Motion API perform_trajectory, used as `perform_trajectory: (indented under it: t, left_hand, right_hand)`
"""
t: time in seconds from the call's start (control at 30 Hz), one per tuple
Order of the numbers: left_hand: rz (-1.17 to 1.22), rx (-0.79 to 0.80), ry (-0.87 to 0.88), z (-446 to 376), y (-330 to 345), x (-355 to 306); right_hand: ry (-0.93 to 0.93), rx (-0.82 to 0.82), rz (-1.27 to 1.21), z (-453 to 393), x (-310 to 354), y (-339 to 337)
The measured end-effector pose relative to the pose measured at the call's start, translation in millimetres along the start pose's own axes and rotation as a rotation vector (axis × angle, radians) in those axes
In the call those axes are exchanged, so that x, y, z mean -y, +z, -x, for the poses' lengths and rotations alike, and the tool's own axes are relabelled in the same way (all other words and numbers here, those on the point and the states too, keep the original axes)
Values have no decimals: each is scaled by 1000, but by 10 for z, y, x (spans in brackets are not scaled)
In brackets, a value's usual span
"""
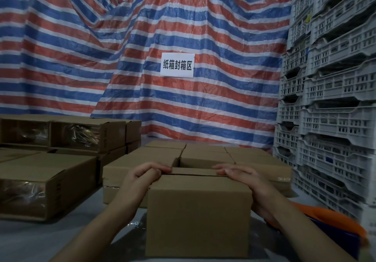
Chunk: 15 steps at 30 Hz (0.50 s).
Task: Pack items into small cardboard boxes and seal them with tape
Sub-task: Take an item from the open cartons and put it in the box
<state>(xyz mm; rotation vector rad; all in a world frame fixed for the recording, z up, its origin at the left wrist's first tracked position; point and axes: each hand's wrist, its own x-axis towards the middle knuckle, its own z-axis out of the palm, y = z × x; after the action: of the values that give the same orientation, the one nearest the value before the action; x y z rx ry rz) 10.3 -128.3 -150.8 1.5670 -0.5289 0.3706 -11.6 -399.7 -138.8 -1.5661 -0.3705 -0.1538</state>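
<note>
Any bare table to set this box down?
Bare grey table front-left, between the held box and the left box stack. Crowded behind: box rows. Right is blocked by an orange tub and crates.

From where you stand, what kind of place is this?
Most likely a warehouse packing corner. A paper sign taped to the striped tarp reads "carton sealing area", brown cartons are stacked on the table, and grey plastic crates tower on the right.
</note>
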Motion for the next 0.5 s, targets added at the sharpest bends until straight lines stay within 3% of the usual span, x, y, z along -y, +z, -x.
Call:
perform_trajectory:
  t: [0.1,0.27,0.43,0.5]
  left_hand:
    - [-110,53,19,-14,-56,-104]
    - [-548,241,31,-82,-63,-512]
    - [-991,620,143,29,337,-725]
    - [-1169,650,241,70,432,-697]
  right_hand:
    - [-12,-19,2,12,13,24]
    - [-8,-30,9,32,55,48]
    - [2,-29,-8,77,56,53]
    - [9,-34,-11,114,67,65]
